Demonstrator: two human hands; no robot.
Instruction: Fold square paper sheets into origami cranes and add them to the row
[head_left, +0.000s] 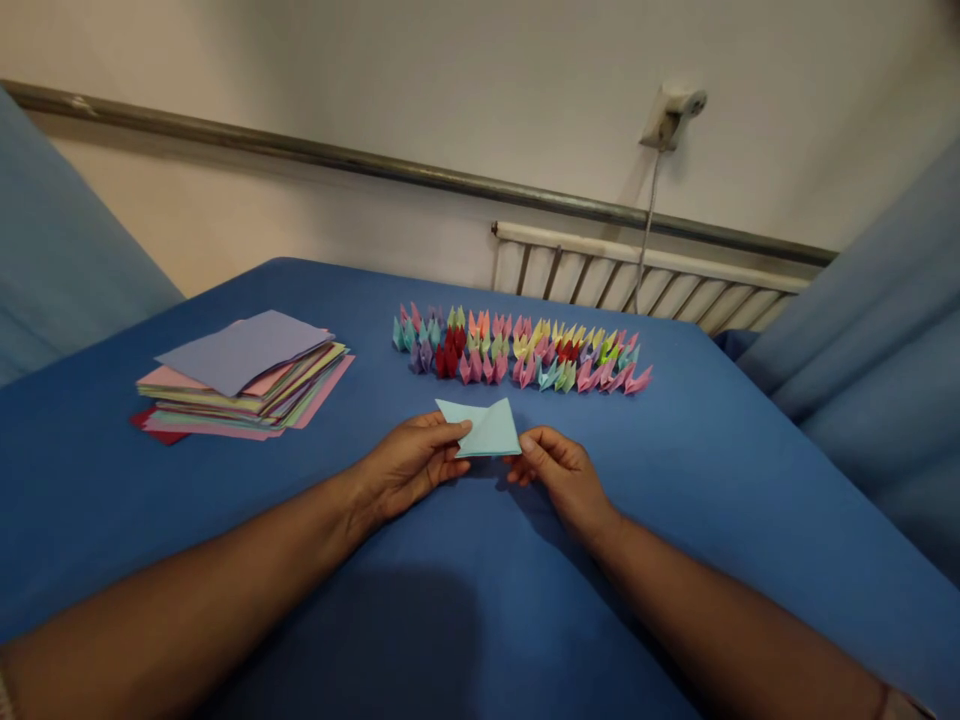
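Observation:
A pale turquoise sheet of origami paper (491, 430), folded into a small layered shape, is held just above the blue table. My left hand (416, 460) pinches its left side, thumb on top and fingers underneath. At the lower right corner, the thumb and index finger of my right hand (559, 470) close on the paper's edge. Behind it stand rows of small folded paper cranes (525, 350) in pink, red, yellow, green, blue and purple.
To the left lies an uneven stack of coloured paper (247, 380), a lavender sheet on top. The blue table (360, 620) reaches to a wall with a metal rail (375, 165), a radiator (600, 270) and a socket with a plug (671, 115). Blue curtains (885, 350) hang at both sides.

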